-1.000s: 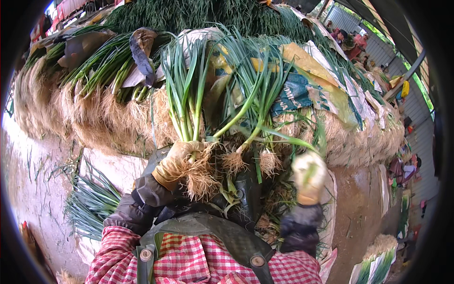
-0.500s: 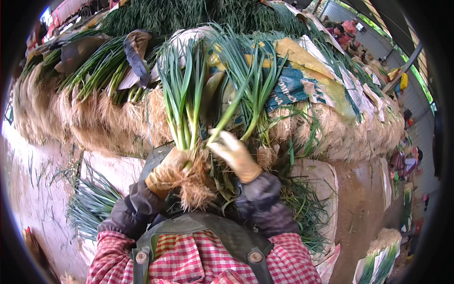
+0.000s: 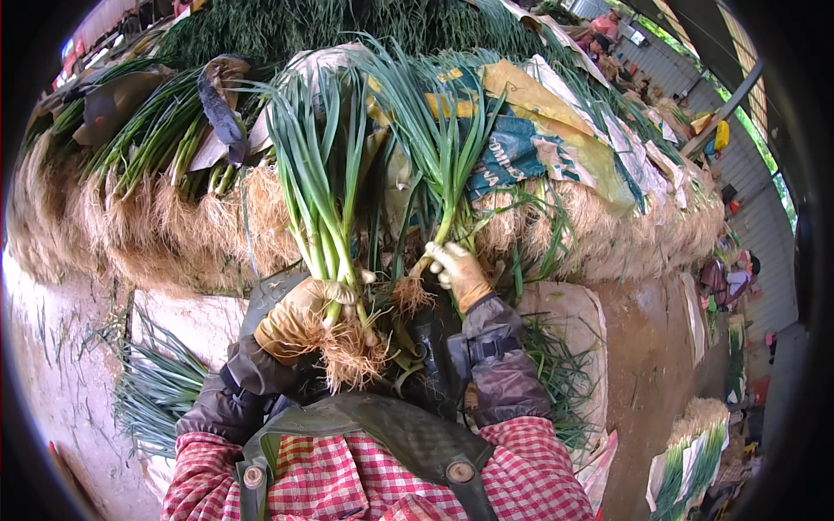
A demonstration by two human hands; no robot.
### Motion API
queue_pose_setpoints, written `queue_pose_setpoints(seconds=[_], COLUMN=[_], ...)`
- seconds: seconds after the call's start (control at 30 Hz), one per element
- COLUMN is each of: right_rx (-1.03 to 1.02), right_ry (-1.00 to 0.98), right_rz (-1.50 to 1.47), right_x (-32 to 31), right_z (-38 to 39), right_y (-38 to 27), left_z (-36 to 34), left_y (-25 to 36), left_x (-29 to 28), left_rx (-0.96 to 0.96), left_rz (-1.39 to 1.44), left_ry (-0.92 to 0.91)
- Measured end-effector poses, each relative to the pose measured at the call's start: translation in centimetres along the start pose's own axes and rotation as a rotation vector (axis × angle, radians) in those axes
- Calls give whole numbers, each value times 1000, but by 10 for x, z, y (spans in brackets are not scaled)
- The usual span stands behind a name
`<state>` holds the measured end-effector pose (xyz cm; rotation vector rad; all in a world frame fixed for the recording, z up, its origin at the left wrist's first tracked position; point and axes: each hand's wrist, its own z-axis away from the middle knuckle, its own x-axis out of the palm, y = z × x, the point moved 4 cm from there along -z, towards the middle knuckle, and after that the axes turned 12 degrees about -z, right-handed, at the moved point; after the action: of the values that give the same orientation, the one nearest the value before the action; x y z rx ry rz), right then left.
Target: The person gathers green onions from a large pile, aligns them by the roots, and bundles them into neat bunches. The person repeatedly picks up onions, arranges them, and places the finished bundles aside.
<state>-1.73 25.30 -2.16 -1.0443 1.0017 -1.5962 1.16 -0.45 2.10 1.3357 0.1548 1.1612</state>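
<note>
My left hand (image 3: 300, 319), in a tan work glove, is closed around the lower stems of a bunch of leeks (image 3: 326, 213). Their flat green leaves point away from me, and brown roots (image 3: 352, 352) hang below the fist. To the right, my right hand (image 3: 459, 273), also gloved, pinches the pale base of another leek (image 3: 447, 204). The roots of that leek (image 3: 413, 295) dangle between my hands. Its leaves lie over blue and yellow sacking, overlapping others, so I cannot tell how many stalks the fingers hold.
A long heap of leeks, roots (image 3: 148, 226) facing me, spans the space ahead. Blue plastic sacking (image 3: 512, 156) covers part of it. Loose leeks (image 3: 161, 378) lie at my left, trimmed leaves (image 3: 556, 382) at my right. A bundle (image 3: 695, 456) lies far right, with people beyond.
My right hand has moved right, away from the left-hand bunch, and now holds the base of a separate leek. My left hand keeps its bunch, slightly lower and further left.
</note>
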Motion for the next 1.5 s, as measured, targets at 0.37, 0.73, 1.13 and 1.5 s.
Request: queue_pose_setpoints(seconds=[0.37,0.73,1.13,1.5], right_rx=[-288,-674,-87,21], right_ry=[-134,-46,-226,-222], right_rz=[-315,436,-540,-838], right_x=[63,79,50,85], right_z=[24,57,17,15], right_y=[5,11,-1,4], left_z=[3,-20,15,0], left_y=[3,-13,-3,-21], left_x=[8,-4,-4,0], left_rx=[-53,10,179,17], left_rz=[-73,-417,-390,-22], left_ry=[174,363,99,131])
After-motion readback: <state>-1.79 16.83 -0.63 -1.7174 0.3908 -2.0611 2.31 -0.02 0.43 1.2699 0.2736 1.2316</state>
